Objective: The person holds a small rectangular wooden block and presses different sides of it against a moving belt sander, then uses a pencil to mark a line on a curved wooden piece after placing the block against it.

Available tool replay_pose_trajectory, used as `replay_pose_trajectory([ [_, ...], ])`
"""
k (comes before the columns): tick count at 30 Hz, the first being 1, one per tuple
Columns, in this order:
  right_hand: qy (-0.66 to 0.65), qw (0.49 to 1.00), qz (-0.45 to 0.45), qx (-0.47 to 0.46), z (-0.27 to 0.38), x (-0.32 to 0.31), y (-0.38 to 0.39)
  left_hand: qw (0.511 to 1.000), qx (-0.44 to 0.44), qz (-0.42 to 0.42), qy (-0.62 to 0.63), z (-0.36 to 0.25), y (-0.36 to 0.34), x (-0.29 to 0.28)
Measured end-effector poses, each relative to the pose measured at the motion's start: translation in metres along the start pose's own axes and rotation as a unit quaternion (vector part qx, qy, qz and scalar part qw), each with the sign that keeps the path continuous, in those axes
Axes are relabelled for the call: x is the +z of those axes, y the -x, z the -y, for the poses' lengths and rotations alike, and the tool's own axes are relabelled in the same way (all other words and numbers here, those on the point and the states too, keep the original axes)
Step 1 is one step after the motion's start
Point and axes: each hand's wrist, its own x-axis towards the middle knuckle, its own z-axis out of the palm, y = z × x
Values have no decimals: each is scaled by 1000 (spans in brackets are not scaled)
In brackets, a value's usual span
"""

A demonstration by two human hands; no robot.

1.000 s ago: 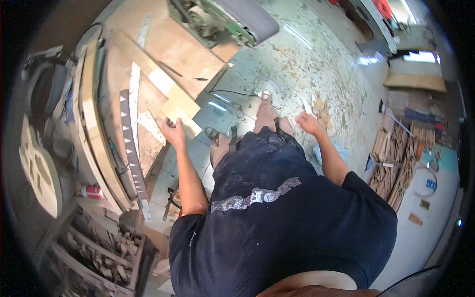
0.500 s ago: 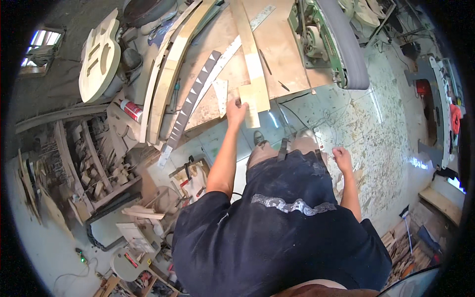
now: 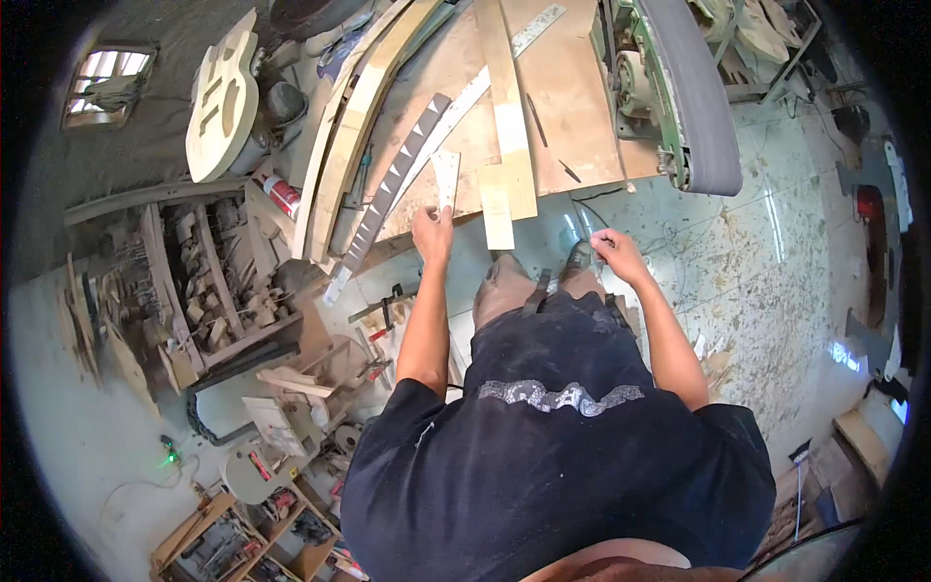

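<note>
Left hand: the left hand (image 3: 433,233) reaches forward to the near edge of the workbench (image 3: 582,116), fingers closed on the lower end of a short pale wood strip (image 3: 446,179).
Wood strip: it lies flat on the bench, pointing away from the person, just beside a dark guitar fretboard (image 3: 393,189) with pale triangular inlays on its left and a short light plank (image 3: 497,206) on its right.
Right hand: the right hand (image 3: 615,254) hangs free over the tiled floor (image 3: 766,262), fingers loosely curled; whether it holds anything cannot be told.
Behind: 1 long plank (image 3: 506,97) runs up the bench; a belt sander (image 3: 684,87) stands at the right.
Far left: an unfinished guitar body (image 3: 223,102) leans near curved wooden laminates (image 3: 354,126).
</note>
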Motion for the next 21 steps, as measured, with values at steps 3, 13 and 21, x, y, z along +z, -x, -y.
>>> replay_pose_trajectory([
  [3,-81,996,-12,45,2,10,8,983,61,42,-170,-6,-20,9],
  [13,-181,948,-225,130,6,67,45,972,65,200,-105,3,-49,1],
  [21,-157,964,-198,86,71,120,14,934,242,264,-13,-16,-41,-4],
])
